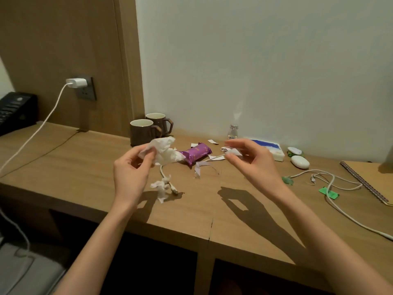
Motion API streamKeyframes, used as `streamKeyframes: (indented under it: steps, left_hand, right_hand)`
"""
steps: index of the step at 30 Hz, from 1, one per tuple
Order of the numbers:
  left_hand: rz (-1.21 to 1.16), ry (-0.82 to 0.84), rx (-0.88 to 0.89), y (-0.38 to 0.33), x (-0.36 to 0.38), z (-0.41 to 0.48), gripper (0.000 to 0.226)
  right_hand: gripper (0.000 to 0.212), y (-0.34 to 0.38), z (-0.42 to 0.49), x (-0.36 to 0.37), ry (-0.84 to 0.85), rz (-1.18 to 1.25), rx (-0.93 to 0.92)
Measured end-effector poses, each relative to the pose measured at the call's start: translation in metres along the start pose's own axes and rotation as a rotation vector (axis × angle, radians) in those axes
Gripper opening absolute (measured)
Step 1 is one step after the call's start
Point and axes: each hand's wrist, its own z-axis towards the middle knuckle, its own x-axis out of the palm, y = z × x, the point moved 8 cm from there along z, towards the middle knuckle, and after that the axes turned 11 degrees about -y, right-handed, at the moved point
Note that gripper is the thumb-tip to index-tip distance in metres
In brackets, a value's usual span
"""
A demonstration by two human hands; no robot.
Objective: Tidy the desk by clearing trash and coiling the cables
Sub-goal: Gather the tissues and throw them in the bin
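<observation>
My left hand (133,167) is raised above the wooden desk (85,165) and grips a crumpled white tissue (164,151). My right hand (253,159) pinches a small white paper scrap (230,151) between thumb and fingers. Below them on the desk lie another crumpled tissue (162,187) over a short white cable end (170,186), a purple wrapper (196,153) and several torn paper bits (202,167). A loose white cable (331,184) is tangled at the right. A second white cable (40,126) runs from a charger (77,83) in the wall socket.
Two brown mugs (142,132) stand at the back by the wall, with a small bottle (232,132), a tissue pack (274,150) and white pebble-like cases (299,161) further right. Green wrapper bits (328,192) and a spiral notebook (368,179) lie at right. A black phone (14,110) sits far left.
</observation>
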Motion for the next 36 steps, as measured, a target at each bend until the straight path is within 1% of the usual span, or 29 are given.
streamKeyframes:
  steps: [5,9,11,14,17,20,23,25,26,28,29,32,34,36]
  left_hand:
    - [0.062,0.109,-0.036,-0.010,-0.041,-0.022,0.018]
    - [0.118,0.130,-0.096,0.010,-0.090,-0.049,0.014]
    - [0.153,0.132,-0.135,0.025,-0.116,-0.061,0.013]
    - [0.173,0.143,-0.215,0.057,-0.151,-0.075,0.014]
    - [0.278,0.241,-0.303,0.105,-0.173,-0.091,0.014]
    - [0.389,0.324,-0.449,0.172,-0.192,-0.114,0.016]
    - [0.489,0.401,-0.580,0.235,-0.201,-0.140,0.014]
    - [0.524,0.461,-0.637,0.266,-0.199,-0.156,0.008]
    - [0.544,0.495,-0.658,0.281,-0.198,-0.162,0.004]
    - [0.572,0.549,-0.727,0.313,-0.197,-0.176,0.009]
    - [0.594,0.552,-0.764,0.329,-0.197,-0.182,0.003]
    - [0.663,0.546,-0.882,0.357,-0.195,-0.195,0.015]
    - [0.674,0.589,-0.989,0.367,-0.190,-0.206,0.035]
    - [0.689,0.673,-1.027,0.368,-0.185,-0.214,0.052]
  right_hand:
    - [0.031,0.046,-0.040,0.029,0.141,0.157,-0.007]
    - [0.029,0.067,-0.090,0.067,0.360,0.299,0.025]
    - [0.027,0.068,-0.118,0.089,0.475,0.333,0.052]
    - [0.025,0.064,-0.160,0.127,0.645,0.345,0.079]
    - [0.023,0.047,-0.195,0.166,0.764,0.287,0.078]
    - [0.021,0.008,-0.229,0.205,0.854,0.180,0.124]
    - [0.020,-0.048,-0.259,0.237,0.905,0.069,0.235]
    - [0.021,-0.080,-0.276,0.253,0.924,0.022,0.320]
    - [0.021,-0.093,-0.284,0.260,0.930,-0.001,0.358]
    - [0.022,-0.116,-0.296,0.274,0.936,-0.048,0.421]
    - [0.023,-0.127,-0.301,0.280,0.937,-0.067,0.454]
    - [0.030,-0.155,-0.313,0.296,0.912,-0.098,0.630]
    - [0.043,-0.165,-0.320,0.302,0.912,-0.077,0.750]
    - [0.050,-0.168,-0.323,0.305,0.954,-0.071,0.787]
